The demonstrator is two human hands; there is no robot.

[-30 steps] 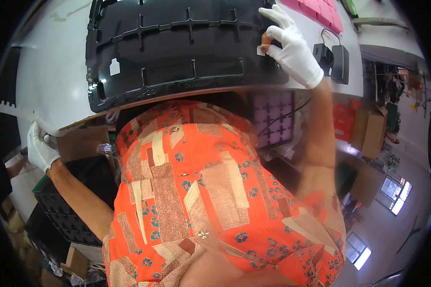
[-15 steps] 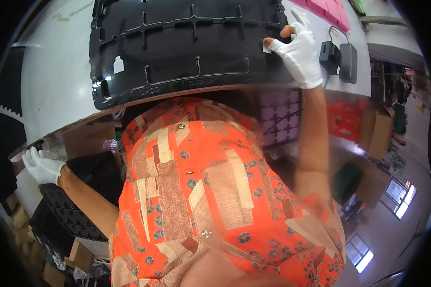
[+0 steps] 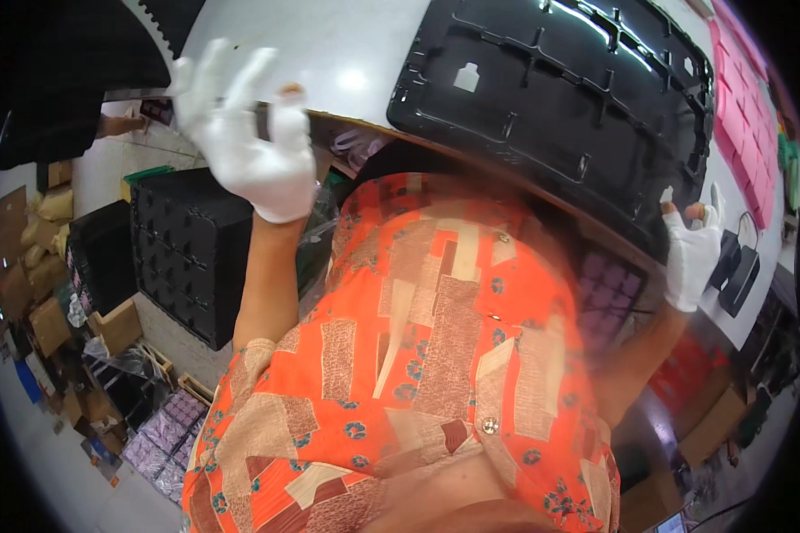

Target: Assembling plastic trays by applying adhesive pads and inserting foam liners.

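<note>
My left hand (image 3: 258, 147), in a white glove, is raised at the table's left front edge. Its fingers are spread and hold nothing. A black moulded plastic tray (image 3: 542, 115) with raised ribs lies on the white table. My right hand (image 3: 693, 249), also gloved but with bare thumb and finger tips, is at the tray's near right corner. Its thumb tip touches a small white patch (image 3: 667, 193) on the tray, and the fingers stand apart from the thumb. Another white patch (image 3: 467, 77), shaped like a tag, shows on the tray's left part.
Pink moulded trays (image 3: 745, 115) lie beyond the black tray's right side. A black power adapter (image 3: 740, 280) with a cable sits by my right hand. Stacked black trays (image 3: 191, 253) and cardboard boxes (image 3: 116, 327) stand on the floor at left. Another person's hand (image 3: 123, 124) shows at far left.
My left hand has risen from low at the left to the table edge, fingers spread. My right hand stays at the tray's corner. The view has turned, shifting the tray rightward.
</note>
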